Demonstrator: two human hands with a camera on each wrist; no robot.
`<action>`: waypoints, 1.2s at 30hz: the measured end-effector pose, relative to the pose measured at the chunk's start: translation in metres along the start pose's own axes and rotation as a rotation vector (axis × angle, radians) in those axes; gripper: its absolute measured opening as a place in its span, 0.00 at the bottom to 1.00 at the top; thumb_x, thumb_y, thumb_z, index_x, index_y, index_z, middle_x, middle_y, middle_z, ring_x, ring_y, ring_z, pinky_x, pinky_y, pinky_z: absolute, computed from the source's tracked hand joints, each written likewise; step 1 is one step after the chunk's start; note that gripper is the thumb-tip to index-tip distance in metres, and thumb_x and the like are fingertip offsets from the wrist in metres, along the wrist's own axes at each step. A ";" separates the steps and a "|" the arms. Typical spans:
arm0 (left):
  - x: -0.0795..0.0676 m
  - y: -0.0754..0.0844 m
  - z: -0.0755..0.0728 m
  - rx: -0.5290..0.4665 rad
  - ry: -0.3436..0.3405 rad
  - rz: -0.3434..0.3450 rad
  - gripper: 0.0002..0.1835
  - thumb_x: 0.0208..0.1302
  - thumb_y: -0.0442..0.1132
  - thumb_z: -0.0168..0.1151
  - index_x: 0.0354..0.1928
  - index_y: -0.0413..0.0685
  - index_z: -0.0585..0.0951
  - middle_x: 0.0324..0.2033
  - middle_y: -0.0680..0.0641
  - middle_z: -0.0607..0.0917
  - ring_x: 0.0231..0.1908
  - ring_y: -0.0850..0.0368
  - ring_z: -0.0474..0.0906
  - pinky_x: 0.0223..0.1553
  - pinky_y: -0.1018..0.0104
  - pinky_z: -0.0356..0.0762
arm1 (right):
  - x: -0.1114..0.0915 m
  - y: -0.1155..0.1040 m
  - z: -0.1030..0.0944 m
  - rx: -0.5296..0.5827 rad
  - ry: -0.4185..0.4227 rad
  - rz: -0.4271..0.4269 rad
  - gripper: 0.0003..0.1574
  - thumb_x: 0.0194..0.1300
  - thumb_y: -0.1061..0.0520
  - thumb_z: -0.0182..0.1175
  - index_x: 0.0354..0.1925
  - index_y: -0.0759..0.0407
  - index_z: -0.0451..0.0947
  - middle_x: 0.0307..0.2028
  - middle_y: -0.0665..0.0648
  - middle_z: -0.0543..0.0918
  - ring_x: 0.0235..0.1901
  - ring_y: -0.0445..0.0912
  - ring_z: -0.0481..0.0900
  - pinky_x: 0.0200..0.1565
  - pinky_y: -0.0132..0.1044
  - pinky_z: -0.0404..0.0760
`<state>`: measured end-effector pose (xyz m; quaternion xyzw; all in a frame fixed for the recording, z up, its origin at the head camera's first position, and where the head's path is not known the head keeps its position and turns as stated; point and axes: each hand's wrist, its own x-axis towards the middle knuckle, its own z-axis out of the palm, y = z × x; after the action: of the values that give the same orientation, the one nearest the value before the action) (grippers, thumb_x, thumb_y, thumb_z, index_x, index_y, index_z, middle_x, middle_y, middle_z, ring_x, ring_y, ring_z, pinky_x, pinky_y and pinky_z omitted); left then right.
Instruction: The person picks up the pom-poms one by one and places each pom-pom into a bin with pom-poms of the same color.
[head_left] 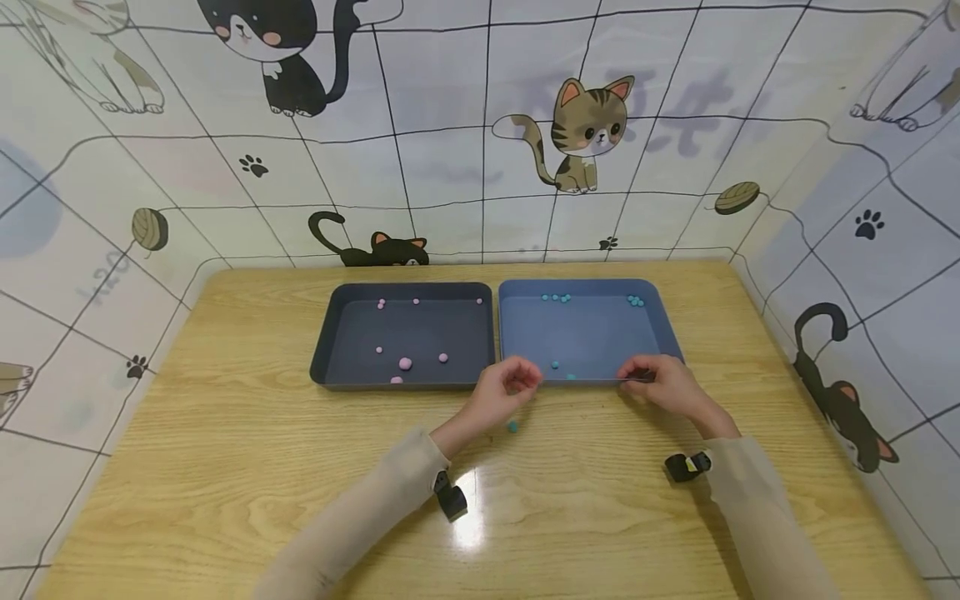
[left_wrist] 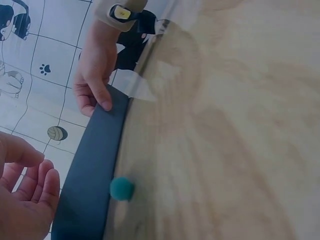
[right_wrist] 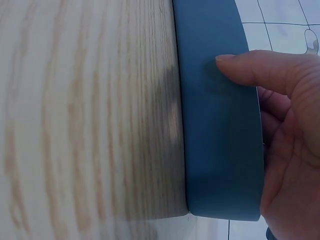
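Observation:
My right hand (head_left: 667,385) grips the front wall of the blue tray (head_left: 588,333) near its right corner. In the right wrist view the thumb (right_wrist: 237,65) presses the tray's outer side (right_wrist: 220,150), with the other fingers behind the rim. My left hand (head_left: 504,390) hovers by the tray's front left corner, its fingers (left_wrist: 37,187) loosely bent with nothing visible between them. On the table just in front of the tray lies a small teal ball (head_left: 513,427), below the left hand. Several teal balls (head_left: 635,301) lie inside the blue tray, mostly along its back.
A dark grey tray (head_left: 322,350) stands left of the blue one, close beside it. Pink balls (head_left: 405,364) of differing sizes are scattered in it. Both trays are on a wooden table (head_left: 225,467), with cat-patterned sheeting (head_left: 450,167) behind and at the sides.

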<state>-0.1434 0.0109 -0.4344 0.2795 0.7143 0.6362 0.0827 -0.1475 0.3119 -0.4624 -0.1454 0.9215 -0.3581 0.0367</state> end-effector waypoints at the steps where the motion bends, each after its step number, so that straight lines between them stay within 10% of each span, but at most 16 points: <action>1: -0.002 -0.001 -0.001 0.002 -0.009 -0.002 0.07 0.56 0.17 0.54 0.37 0.24 0.75 0.35 0.28 0.79 0.35 0.39 0.76 0.38 0.64 0.78 | 0.000 0.000 0.000 -0.004 0.003 0.000 0.04 0.56 0.68 0.64 0.32 0.61 0.82 0.30 0.53 0.83 0.31 0.41 0.77 0.33 0.32 0.77; 14: -0.016 -0.046 0.002 0.025 -0.057 -0.146 0.12 0.53 0.16 0.54 0.41 0.28 0.77 0.37 0.32 0.80 0.37 0.43 0.77 0.38 0.68 0.77 | 0.001 0.001 -0.002 -0.034 0.007 0.004 0.03 0.56 0.66 0.65 0.32 0.60 0.82 0.30 0.52 0.83 0.31 0.43 0.77 0.33 0.33 0.76; 36: -0.024 -0.040 0.003 0.191 -0.151 -0.144 0.18 0.42 0.15 0.50 0.38 0.30 0.76 0.36 0.38 0.79 0.37 0.47 0.76 0.41 0.59 0.78 | 0.000 -0.001 0.000 -0.039 0.012 -0.012 0.03 0.55 0.66 0.65 0.31 0.61 0.81 0.29 0.52 0.83 0.31 0.41 0.78 0.33 0.33 0.76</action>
<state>-0.1332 0.0001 -0.4786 0.2811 0.7815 0.5351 0.1546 -0.1476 0.3115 -0.4618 -0.1495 0.9276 -0.3413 0.0262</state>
